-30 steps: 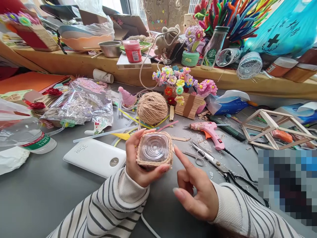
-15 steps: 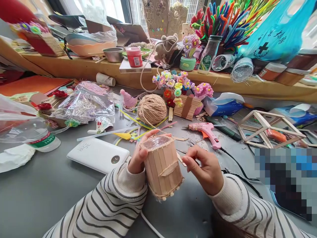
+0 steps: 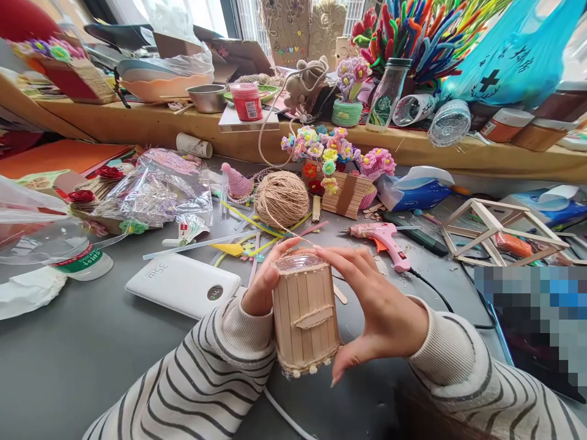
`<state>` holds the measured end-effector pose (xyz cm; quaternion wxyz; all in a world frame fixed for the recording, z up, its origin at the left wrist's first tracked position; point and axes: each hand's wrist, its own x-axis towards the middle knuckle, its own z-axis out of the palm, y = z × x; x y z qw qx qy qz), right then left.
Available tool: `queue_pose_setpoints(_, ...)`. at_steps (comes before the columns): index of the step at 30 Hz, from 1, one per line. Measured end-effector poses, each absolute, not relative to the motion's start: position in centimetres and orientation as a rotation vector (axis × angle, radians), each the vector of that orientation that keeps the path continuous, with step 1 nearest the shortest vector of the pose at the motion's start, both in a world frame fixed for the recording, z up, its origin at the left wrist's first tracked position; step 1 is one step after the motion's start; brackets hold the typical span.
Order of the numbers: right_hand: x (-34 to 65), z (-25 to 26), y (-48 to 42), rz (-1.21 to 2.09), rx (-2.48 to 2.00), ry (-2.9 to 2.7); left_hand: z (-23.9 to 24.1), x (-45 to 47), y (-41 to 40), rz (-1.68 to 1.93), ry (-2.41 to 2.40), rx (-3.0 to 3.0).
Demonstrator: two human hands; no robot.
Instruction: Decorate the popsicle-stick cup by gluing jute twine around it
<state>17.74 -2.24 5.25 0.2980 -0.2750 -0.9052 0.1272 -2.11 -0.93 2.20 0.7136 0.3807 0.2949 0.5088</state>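
Observation:
I hold a small container clad in wooden craft sticks [image 3: 305, 315] between both hands, over the grey table [image 3: 68, 360]. Its clear plastic end faces away from me and twine rims both ends. My left hand [image 3: 261, 287] grips its left side. My right hand [image 3: 373, 308] wraps its right side, fingers over the far end and thumb under the near rim. A strand of twine runs from the container up to the twine ball [image 3: 281, 198] behind it.
A white power bank [image 3: 183, 284] lies left of my hands and a pink glue gun [image 3: 383, 235] right of them. Flower craft basket [image 3: 342, 177], wooden stick frame [image 3: 498, 232], plastic bags [image 3: 156, 186] and a cluttered wooden shelf [image 3: 151, 125] surround the area.
The container turned from showing its clear bottom to showing its stick-covered side. My right hand came from pointing beside it, through a pinch, to gripping its right side.

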Motion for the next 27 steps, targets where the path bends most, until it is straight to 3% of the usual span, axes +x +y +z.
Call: queue_pose_setpoints(27, 18.1, 4.5, -1.9, 0.238, -0.964, -2.403, 0.0, -1.2, -0.2, 1.148, 0.832, 0.677)
